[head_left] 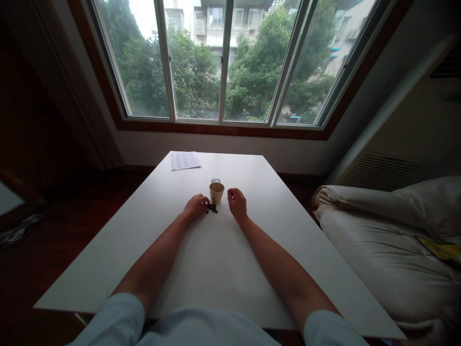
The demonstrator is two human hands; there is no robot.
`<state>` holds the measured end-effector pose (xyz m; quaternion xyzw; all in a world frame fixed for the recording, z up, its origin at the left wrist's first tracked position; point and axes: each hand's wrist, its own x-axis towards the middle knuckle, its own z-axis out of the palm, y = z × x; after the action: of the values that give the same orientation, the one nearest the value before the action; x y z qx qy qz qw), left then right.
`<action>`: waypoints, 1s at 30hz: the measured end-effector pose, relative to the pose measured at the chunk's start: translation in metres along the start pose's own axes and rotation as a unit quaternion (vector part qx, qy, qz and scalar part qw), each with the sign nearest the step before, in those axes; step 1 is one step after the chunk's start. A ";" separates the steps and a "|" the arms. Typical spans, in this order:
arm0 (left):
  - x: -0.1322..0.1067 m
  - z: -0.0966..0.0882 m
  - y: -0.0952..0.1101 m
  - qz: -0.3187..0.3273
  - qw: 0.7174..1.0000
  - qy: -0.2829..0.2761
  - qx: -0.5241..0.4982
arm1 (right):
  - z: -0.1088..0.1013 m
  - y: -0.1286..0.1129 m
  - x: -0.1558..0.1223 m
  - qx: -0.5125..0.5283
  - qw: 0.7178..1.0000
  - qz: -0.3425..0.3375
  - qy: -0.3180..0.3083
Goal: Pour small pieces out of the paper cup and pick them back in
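tan cup (pixel 216 192), dark beans (pixel 212 208), white table (pixel 216 259)

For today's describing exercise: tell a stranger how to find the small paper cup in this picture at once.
Start at the white table below the big window. Near its middle, between the person's left hand and right hand, stands the paper cup, upright and open-topped. It is the only tan, standing thing there: the dark beans lie loose in front of it, and the sheet of paper lies flat at the far edge.
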<state>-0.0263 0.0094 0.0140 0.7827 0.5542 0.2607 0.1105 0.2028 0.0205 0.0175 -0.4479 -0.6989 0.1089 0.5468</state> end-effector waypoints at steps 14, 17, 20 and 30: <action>-0.001 -0.002 0.004 -0.013 1.000 0.007 -0.005 | -0.005 -0.007 0.001 -0.019 0.999 -0.041 -0.019; 0.000 0.000 0.002 -0.009 1.000 0.008 -0.002 | -0.004 -0.006 0.000 -0.026 0.998 -0.059 -0.010; 0.000 0.001 0.001 -0.009 1.000 0.010 -0.002 | -0.003 -0.005 0.001 -0.027 0.997 -0.077 0.005; 0.000 0.004 -0.001 0.004 1.000 0.024 -0.013 | -0.003 -0.010 0.000 -0.037 0.993 -0.107 0.012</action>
<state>-0.0254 0.0103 0.0106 0.7767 0.5503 0.2873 0.1066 0.2004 0.0136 0.0257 -0.3915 -0.7397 0.0186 0.5471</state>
